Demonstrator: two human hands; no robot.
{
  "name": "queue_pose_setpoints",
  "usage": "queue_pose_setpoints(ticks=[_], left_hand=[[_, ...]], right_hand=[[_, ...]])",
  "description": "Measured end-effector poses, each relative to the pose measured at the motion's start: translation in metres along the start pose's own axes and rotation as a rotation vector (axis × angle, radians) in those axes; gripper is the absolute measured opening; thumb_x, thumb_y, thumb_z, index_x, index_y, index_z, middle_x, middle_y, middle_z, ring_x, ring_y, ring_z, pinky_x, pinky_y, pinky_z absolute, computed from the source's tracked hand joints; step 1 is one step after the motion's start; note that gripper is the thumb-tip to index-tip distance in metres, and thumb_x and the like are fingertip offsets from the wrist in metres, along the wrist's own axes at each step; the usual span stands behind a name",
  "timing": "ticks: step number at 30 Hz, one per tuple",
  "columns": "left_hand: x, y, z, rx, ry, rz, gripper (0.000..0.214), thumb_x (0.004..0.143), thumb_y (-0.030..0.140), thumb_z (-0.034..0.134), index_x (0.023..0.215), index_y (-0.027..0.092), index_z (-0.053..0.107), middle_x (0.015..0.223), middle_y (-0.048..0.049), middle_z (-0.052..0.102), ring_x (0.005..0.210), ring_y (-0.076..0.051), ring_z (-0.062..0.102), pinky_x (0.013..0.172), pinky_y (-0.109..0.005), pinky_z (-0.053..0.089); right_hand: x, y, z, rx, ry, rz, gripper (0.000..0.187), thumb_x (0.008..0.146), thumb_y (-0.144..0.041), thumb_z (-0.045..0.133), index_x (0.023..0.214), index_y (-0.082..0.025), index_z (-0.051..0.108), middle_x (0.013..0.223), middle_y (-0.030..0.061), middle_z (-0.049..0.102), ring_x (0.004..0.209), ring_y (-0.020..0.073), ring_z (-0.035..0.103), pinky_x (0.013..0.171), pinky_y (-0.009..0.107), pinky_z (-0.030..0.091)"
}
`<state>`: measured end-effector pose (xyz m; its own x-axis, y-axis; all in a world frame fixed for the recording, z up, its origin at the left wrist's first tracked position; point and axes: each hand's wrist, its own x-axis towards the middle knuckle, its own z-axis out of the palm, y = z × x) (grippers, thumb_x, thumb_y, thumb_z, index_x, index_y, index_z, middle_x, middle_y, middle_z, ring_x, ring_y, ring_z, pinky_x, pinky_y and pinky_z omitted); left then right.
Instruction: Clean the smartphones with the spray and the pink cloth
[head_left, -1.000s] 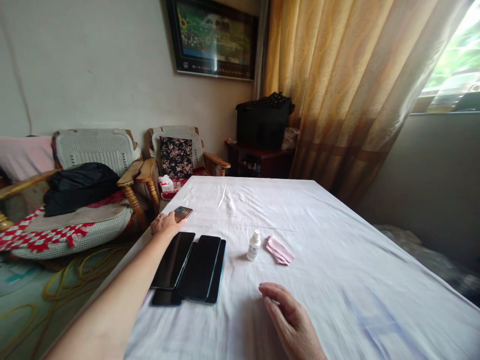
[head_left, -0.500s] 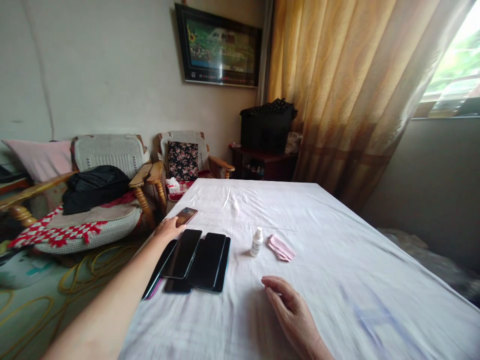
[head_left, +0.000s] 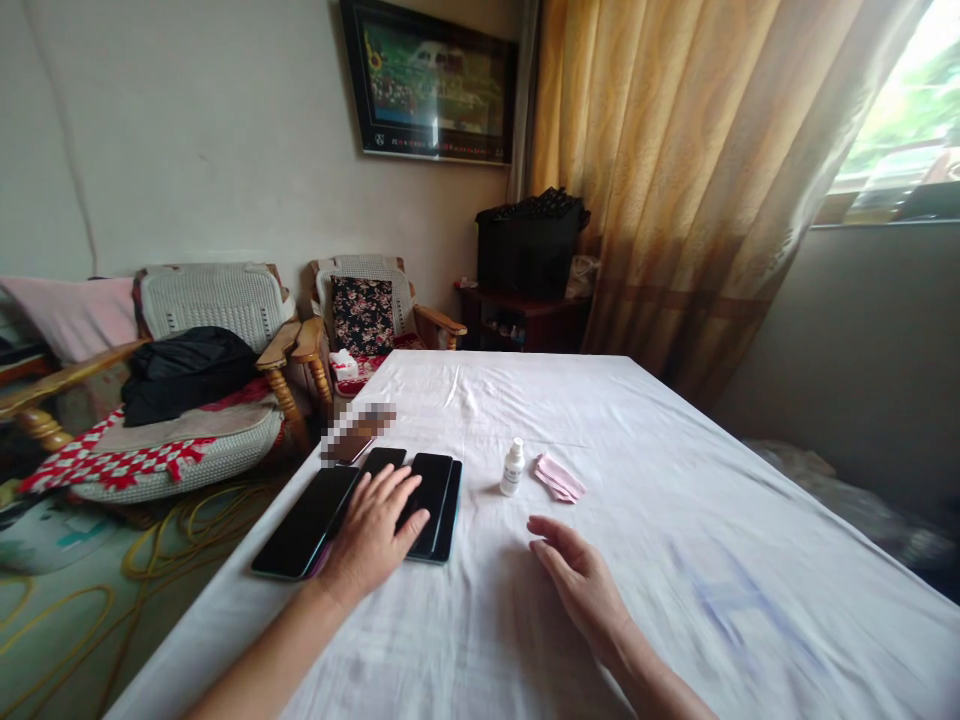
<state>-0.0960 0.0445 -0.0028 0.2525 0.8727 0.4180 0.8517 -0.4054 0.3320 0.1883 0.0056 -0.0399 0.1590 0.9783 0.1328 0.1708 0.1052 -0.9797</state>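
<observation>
My left hand [head_left: 373,530] lies flat with fingers spread on a row of several dark phones [head_left: 439,490] near the table's left edge. One long phone [head_left: 304,508] sits to the left of that hand at the table's edge. A brownish phone [head_left: 356,436], partly blurred out, lies further back. My right hand [head_left: 577,575] rests open on the white tablecloth [head_left: 675,520], holding nothing. A small white bottle [head_left: 513,468] stands beyond it, next to a folded pink cloth [head_left: 558,478].
Wooden armchairs [head_left: 210,400] with cushions and a black garment [head_left: 184,365] stand left of the table. Yellow hose [head_left: 150,540] coils on the floor. A dark box on a cabinet [head_left: 529,250] and yellow curtains [head_left: 675,180] fill the far corner.
My left hand drew back from the brownish phone and came down on the dark phones. One phone now lies further left at the edge. My right hand shifted slightly forward.
</observation>
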Motion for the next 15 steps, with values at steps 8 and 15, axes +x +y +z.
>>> queue_pose_setpoints(ticks=[8, 15], left_hand=[[-0.032, 0.027, 0.025, -0.102, -0.055, 0.003, 0.061, 0.083, 0.055, 0.062, 0.134, 0.023, 0.056, 0.144, -0.0154, 0.049, 0.135, -0.038, 0.040, 0.116, -0.057, 0.010], [-0.030, 0.014, 0.020, -0.308, -0.023, -0.080, 0.055, 0.072, 0.058, 0.073, 0.118, 0.027, 0.068, 0.134, -0.0116, 0.060, 0.129, -0.040, 0.047, 0.117, -0.056, 0.007]], right_hand=[[0.045, -0.004, 0.010, -0.114, 0.124, -0.125, 0.061, 0.072, -0.042, 0.060, 0.128, -0.019, 0.054, 0.115, 0.0135, 0.067, 0.090, 0.0252, 0.068, 0.067, 0.037, 0.054], [0.069, 0.003, 0.029, -0.180, 0.137, -0.146, 0.067, 0.070, -0.043, 0.059, 0.132, -0.018, 0.049, 0.123, 0.0157, 0.064, 0.104, 0.0289, 0.065, 0.069, 0.037, 0.054]])
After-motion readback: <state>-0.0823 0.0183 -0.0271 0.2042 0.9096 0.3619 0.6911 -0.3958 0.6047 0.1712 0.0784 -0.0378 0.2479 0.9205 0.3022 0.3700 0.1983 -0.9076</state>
